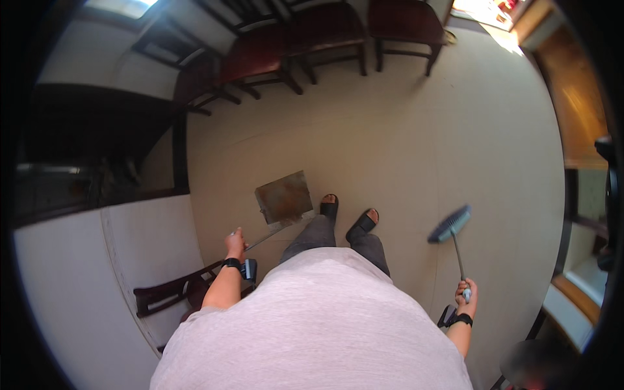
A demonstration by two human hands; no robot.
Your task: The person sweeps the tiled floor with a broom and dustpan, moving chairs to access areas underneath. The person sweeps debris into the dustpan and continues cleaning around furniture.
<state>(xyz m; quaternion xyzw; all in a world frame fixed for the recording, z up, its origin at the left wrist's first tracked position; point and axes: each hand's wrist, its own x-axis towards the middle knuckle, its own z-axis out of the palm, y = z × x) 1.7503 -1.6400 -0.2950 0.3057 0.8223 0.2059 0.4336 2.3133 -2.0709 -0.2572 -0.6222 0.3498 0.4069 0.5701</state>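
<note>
My left hand [236,243] grips the thin handle of a long-handled metal dustpan [284,196]. Its pan is at floor level, left of my feet, with brownish stains across the metal. Out to the right, my right hand [466,292] is closed around the handle of a broom [449,224]. The broom has a blue-grey head with bristles, which sits forward of the hand and well apart from the dustpan. Whether the bristles touch the floor is hard to tell. My two feet in black slides [362,224] stand between the two tools.
Dark wooden chairs with red seats [324,29] line the far wall. Another dark chair [180,292] stands close behind my left arm. A dark cabinet or table [97,126] is at the left. Wooden furniture [575,112] borders the right side of the pale floor [380,136].
</note>
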